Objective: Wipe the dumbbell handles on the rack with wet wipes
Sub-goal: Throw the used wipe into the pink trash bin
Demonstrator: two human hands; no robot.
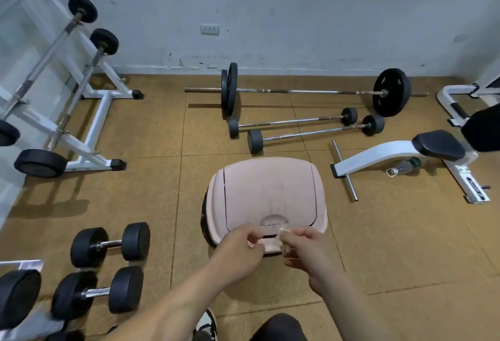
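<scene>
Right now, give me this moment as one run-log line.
right hand: pinches wipe | left hand: curled at pink bin lid, grip unclear | dumbbells: at person's left, untouched

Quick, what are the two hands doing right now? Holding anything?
Left hand: fingers curled; cannot tell if it holds anything.
Right hand: pinches a crumpled wipe.

I observe both hands low over the near edge of a pink lidded bin [270,192]. The right hand [305,251] pinches a small crumpled whitish wipe [282,235] at its fingertips. The left hand [240,248] sits just beside it, fingers curled; whether they grip anything I cannot tell. Two black dumbbells [109,243] lie well left of the left hand. Beyond both hands, past the bin, barbells [305,121] lie near the wall. A white bench [384,152] stands beyond the right hand, to its right.
</scene>
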